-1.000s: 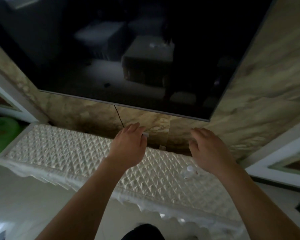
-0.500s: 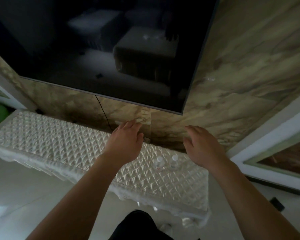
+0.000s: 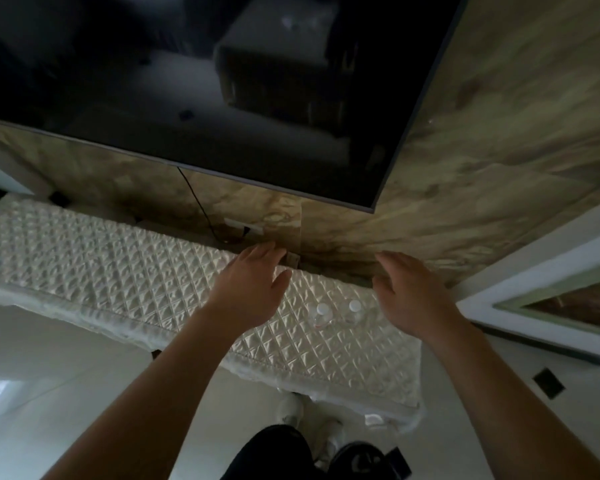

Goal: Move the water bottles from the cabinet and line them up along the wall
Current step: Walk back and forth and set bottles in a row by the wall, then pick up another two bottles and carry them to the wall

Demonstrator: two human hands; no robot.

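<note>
Bottles [image 3: 336,315] of clear water, two of them with white caps, are seen standing upright and just beside each other on a long cabinet [image 3: 118,271]. The cabinet is draped with a shiny quilted cover [image 3: 343,355] and is set against a marbled wall [image 3: 499,168]. The bottles are placed toward the right end of the cabinet top, roughly midway between its front edge and the wall, and apart from the wall.

Both bare hands are held out over the cabinet, palms down. The left hand [image 3: 253,285] is kept loosely spread, its fingers together but relaxed and the thumb angled out toward the bottles; nothing is gripped by it. The right hand [image 3: 406,292] is likewise opened, with fingers gently curved and the thumb pointed inward, and nothing is held in it. The bottles are flanked by the two hands, neither of which is touching them.

A large dark screen [image 3: 222,98] is mounted on the wall above, and a thin black cable [image 3: 198,206] is seen hanging from it down to a socket [image 3: 243,228] behind the cabinet. Dark shoes [image 3: 357,459] are visible on the pale floor [image 3: 66,393] below.
</note>
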